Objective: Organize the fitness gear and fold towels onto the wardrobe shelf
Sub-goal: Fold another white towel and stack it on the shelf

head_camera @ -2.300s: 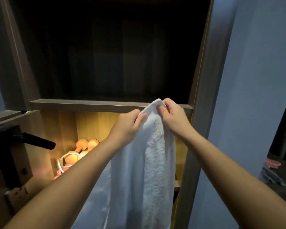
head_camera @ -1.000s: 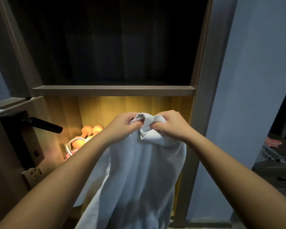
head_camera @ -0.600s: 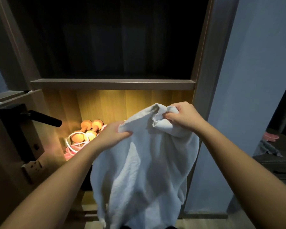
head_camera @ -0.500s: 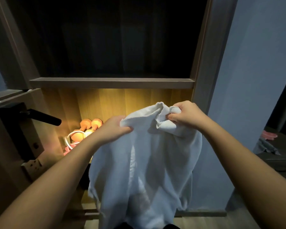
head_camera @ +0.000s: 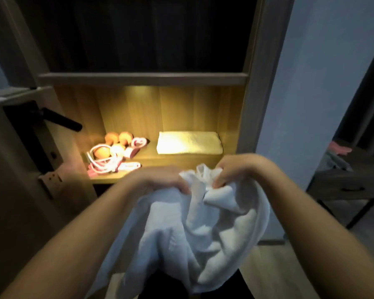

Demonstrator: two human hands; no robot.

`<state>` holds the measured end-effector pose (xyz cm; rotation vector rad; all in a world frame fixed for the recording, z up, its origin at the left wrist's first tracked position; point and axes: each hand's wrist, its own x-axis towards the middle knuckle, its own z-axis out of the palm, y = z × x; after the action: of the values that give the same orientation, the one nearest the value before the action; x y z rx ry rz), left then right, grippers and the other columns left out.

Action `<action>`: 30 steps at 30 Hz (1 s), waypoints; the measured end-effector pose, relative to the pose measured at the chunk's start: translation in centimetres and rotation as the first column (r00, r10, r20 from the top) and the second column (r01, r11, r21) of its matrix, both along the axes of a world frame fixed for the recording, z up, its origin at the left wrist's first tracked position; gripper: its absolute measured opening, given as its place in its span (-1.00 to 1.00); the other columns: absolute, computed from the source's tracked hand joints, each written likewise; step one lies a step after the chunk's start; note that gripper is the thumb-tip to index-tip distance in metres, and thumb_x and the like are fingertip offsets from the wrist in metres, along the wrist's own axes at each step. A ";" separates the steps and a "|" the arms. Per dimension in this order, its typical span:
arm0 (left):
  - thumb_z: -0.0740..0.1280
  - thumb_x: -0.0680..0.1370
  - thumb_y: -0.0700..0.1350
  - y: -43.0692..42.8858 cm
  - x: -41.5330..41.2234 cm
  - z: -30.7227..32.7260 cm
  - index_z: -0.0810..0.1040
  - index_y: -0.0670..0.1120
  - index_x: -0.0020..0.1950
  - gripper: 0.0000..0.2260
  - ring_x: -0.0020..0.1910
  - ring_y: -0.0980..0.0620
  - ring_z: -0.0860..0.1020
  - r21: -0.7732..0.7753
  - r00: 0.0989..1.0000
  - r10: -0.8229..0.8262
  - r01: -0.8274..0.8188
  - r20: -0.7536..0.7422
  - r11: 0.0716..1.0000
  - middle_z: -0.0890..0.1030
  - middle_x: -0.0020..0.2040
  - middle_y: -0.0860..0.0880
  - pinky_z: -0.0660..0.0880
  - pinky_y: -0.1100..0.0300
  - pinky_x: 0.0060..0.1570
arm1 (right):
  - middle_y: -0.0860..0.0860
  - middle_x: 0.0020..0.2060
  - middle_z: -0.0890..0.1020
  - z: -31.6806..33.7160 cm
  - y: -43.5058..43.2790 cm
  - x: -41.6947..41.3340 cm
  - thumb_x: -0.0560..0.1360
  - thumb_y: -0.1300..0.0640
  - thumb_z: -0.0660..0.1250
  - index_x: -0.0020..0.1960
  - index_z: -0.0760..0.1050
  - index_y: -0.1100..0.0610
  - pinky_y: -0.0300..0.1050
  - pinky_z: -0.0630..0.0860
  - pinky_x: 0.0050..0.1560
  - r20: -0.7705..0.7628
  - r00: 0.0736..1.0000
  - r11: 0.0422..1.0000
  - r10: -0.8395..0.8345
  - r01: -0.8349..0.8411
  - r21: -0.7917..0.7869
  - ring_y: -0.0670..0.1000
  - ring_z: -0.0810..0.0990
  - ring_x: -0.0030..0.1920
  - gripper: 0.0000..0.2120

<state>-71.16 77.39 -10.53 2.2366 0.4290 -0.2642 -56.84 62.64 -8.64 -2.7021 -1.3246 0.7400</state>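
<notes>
Shelf [head_camera: 173, 162] front bare; gear [head_camera: 113, 153] left, folded towel [head_camera: 189, 143] right-rear.

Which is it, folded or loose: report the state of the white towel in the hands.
Loose, not folded. The white towel hangs crumpled, its top bunched between the left hand and right hand.

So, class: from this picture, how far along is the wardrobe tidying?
Done: a folded towel lies on the lit shelf, with fitness gear to its left. In hand: the left hand and right hand grip a bunched white towel. Left: fold it and shelve it.
</notes>
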 end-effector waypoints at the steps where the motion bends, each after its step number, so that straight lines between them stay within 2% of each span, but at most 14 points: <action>1: 0.44 0.20 -0.02 -0.5 -0.4 -3.0 0.65 -0.21 0.05 -0.53 -0.09 -0.02 0.58 -0.056 0.999 0.011 -0.014 -0.049 0.998 0.66 -0.04 -0.15 0.51 -0.02 0.15 | 0.03 -0.10 0.62 -3.0 -0.3 -0.5 0.44 -0.04 0.43 0.06 0.63 0.17 -0.11 0.46 -0.13 -0.042 0.999 0.998 -0.007 0.004 -0.068 0.03 0.56 -0.12 -0.67; 3: 0.46 0.18 -0.02 -1.5 -1.2 -8.7 0.67 -0.19 0.02 -0.54 -0.02 -0.08 0.61 -0.109 0.988 0.018 -0.035 -0.153 0.993 0.67 0.02 -0.20 0.51 -0.06 0.17 | 0.06 -0.05 0.65 -8.9 -1.0 -1.7 0.42 -0.02 0.44 0.09 0.63 0.18 -0.13 0.48 -0.13 -0.102 0.994 0.987 -0.033 0.016 -0.157 0.03 0.58 -0.13 -0.66; 5: 0.45 0.29 -0.05 -2.7 -1.7 -13.6 0.66 -0.13 0.04 -0.65 0.06 -0.12 0.61 -0.134 0.967 0.017 -0.053 -0.255 0.990 0.66 0.04 -0.16 0.53 -0.03 0.13 | 0.06 -0.06 0.63 -14.1 -1.9 -3.2 0.42 0.00 0.43 0.11 0.63 0.18 -0.16 0.46 -0.14 -0.126 0.990 0.970 -0.071 0.039 -0.241 0.05 0.56 -0.14 -0.66; 8: 0.42 0.43 -0.11 -4.4 -2.5 -19.1 0.55 -0.09 0.20 -0.66 0.05 0.01 0.50 -0.164 0.948 0.076 -0.132 -0.308 0.978 0.56 0.03 0.01 0.46 0.34 -0.12 | 0.08 0.13 0.60 -20.7 -3.3 -4.9 0.43 0.01 0.41 0.25 0.54 0.18 -0.13 0.50 0.01 -0.111 0.981 0.936 -0.160 0.115 -0.334 0.09 0.56 0.00 -0.56; 10: 0.41 0.45 -0.03 -4.9 -2.6 -22.0 0.50 -0.10 0.26 -0.59 0.06 0.02 0.47 -0.102 0.949 0.152 -0.186 -0.275 0.977 0.55 0.12 0.00 0.43 0.34 -0.12 | 0.09 0.23 0.56 -23.5 -4.2 -5.8 0.41 -0.01 0.41 0.31 0.50 0.12 -0.08 0.52 0.11 -0.082 0.966 0.926 -0.244 0.207 -0.316 0.11 0.57 0.11 -0.51; 12: 0.39 0.43 0.07 -5.2 -2.5 -24.2 0.51 -0.11 0.27 -0.53 0.09 -0.02 0.50 -0.044 0.951 0.139 -0.157 -0.277 0.987 0.54 0.15 -0.04 0.41 0.22 -0.13 | 0.04 0.21 0.57 -24.4 -4.7 -6.5 0.43 -0.03 0.37 0.31 0.48 0.01 -0.06 0.52 0.11 -0.029 0.958 0.946 -0.284 0.275 -0.170 0.11 0.56 0.13 -0.55; 14: 0.38 0.44 0.08 -5.5 -2.4 -25.1 0.54 -0.11 0.18 -0.61 0.04 -0.03 0.50 -0.013 0.955 0.128 -0.137 -0.269 0.991 0.54 0.06 -0.03 0.38 0.20 -0.19 | -0.02 0.16 0.59 -24.5 -4.5 -7.3 0.49 -0.02 0.31 0.27 0.48 -0.12 -0.06 0.52 0.06 -0.036 0.959 0.955 -0.280 0.283 0.087 0.09 0.57 0.10 -0.65; 16: 0.37 0.45 0.06 -5.4 -2.3 -25.3 0.52 -0.07 0.06 -0.72 -0.04 0.00 0.51 -0.010 0.956 0.164 -0.171 -0.245 0.985 0.54 -0.02 -0.02 0.38 0.20 -0.21 | -0.09 0.10 0.62 -24.4 -4.1 -7.9 0.50 -0.05 0.27 0.19 0.54 -0.18 -0.07 0.52 0.07 -0.146 0.966 0.942 -0.213 0.243 0.231 0.03 0.57 0.08 -0.72; 18: 0.36 0.42 0.09 -4.8 -2.7 -25.0 0.51 -0.03 -0.01 -0.74 -0.11 0.04 0.53 -0.037 0.950 0.228 -0.241 -0.216 0.970 0.56 -0.06 -0.01 0.39 0.20 -0.24 | -0.14 0.10 0.63 -25.1 -3.7 -8.4 0.48 -0.13 0.27 0.17 0.54 -0.21 -0.07 0.52 0.09 -0.216 0.965 0.959 -0.147 0.192 0.206 -0.03 0.56 0.08 -0.72; 21: 0.36 0.42 0.10 -3.7 -4.1 -24.5 0.56 0.05 -0.01 -0.78 -0.14 0.03 0.59 -0.125 0.936 0.310 -0.332 -0.166 0.935 0.62 -0.08 -0.01 0.48 0.14 -0.22 | -0.13 0.16 0.61 -26.4 -3.7 -8.3 0.47 -0.14 0.31 0.22 0.48 -0.18 -0.14 0.47 0.01 -0.208 0.963 0.968 -0.173 0.205 0.143 -0.03 0.54 0.08 -0.67; 24: 0.35 0.52 -0.03 -3.1 -6.3 -24.0 0.58 0.06 0.04 -0.88 -0.24 0.00 0.57 -0.248 0.904 0.426 -0.421 -0.037 0.872 0.64 -0.15 -0.06 0.47 0.14 -0.27 | -0.10 0.15 0.61 -27.4 -3.5 -7.8 0.49 -0.14 0.31 0.21 0.50 -0.15 -0.14 0.46 -0.01 -0.202 0.961 0.966 -0.190 0.220 0.138 -0.02 0.53 0.05 -0.70; 26: 0.36 0.54 -0.09 -2.8 -8.0 -23.6 0.60 0.07 0.02 -0.90 -0.18 -0.01 0.60 -0.281 0.865 0.499 -0.465 0.057 0.839 0.65 -0.15 -0.02 0.49 0.17 -0.17 | -0.11 0.08 0.62 -27.8 -3.5 -7.7 0.49 -0.15 0.31 0.14 0.51 -0.14 -0.13 0.47 -0.06 -0.201 0.954 0.956 -0.223 0.255 0.147 -0.03 0.53 0.00 -0.75; 28: 0.34 0.57 -0.09 -2.4 -9.8 -22.8 0.62 0.09 0.01 -0.90 -0.07 0.10 0.60 -0.200 0.883 0.463 -0.441 0.079 0.875 0.65 -0.10 0.07 0.50 0.23 -0.04 | -0.11 0.01 0.63 -28.2 -3.7 -7.8 0.49 -0.15 0.30 0.09 0.51 -0.13 -0.11 0.52 -0.07 -0.175 0.951 0.947 -0.255 0.282 0.152 -0.04 0.53 -0.05 -0.79; 30: 0.36 0.56 -0.03 -2.2 -11.3 -22.0 0.61 0.11 0.05 -0.90 -0.01 0.16 0.58 -0.186 0.932 0.360 -0.350 0.024 0.918 0.63 -0.04 0.15 0.52 0.23 0.03 | -0.11 0.02 0.63 -28.3 -3.7 -7.8 0.50 -0.15 0.30 0.12 0.51 -0.12 -0.11 0.54 -0.05 -0.153 0.947 0.943 -0.281 0.302 0.141 -0.03 0.54 -0.05 -0.77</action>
<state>-82.42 75.17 -32.49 1.9415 0.7398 -0.0426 -64.63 58.97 -36.89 -2.5871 -0.8852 0.7275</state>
